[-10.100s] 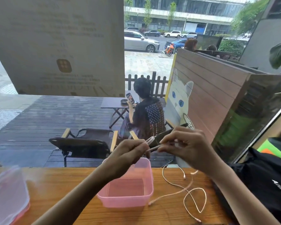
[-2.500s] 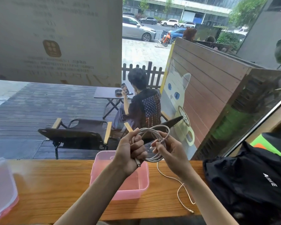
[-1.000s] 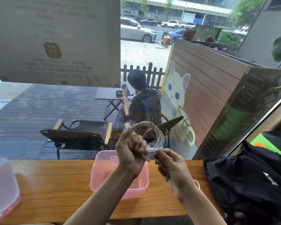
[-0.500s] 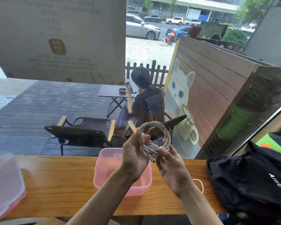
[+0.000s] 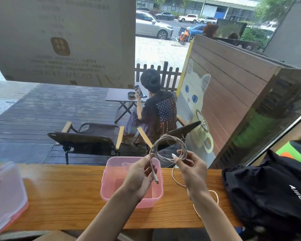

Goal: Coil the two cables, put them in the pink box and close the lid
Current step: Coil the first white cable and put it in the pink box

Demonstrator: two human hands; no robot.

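Note:
A coiled white cable [image 5: 170, 141] hangs in the air above the open pink box [image 5: 109, 192] on the wooden counter. My left hand [image 5: 139, 174] pinches one end of it, and the plug points down over the box. My right hand [image 5: 191, 166] grips the coil's right side, with the other plug beside its fingers. A second thin white cable [image 5: 176, 180] lies loose on the counter to the right of the box, partly hidden behind my right forearm. The clear lid [image 5: 5, 193] with a pink rim lies at the counter's far left.
A black bag [image 5: 271, 193] fills the counter's right end. The wooden counter [image 5: 64, 195] runs along a window. Outside are folding chairs and a seated person on a deck.
My hands have drawn apart. The left hand now holds only the cable's end with the plug hanging down, and the right hand holds the coil, which has opened wider.

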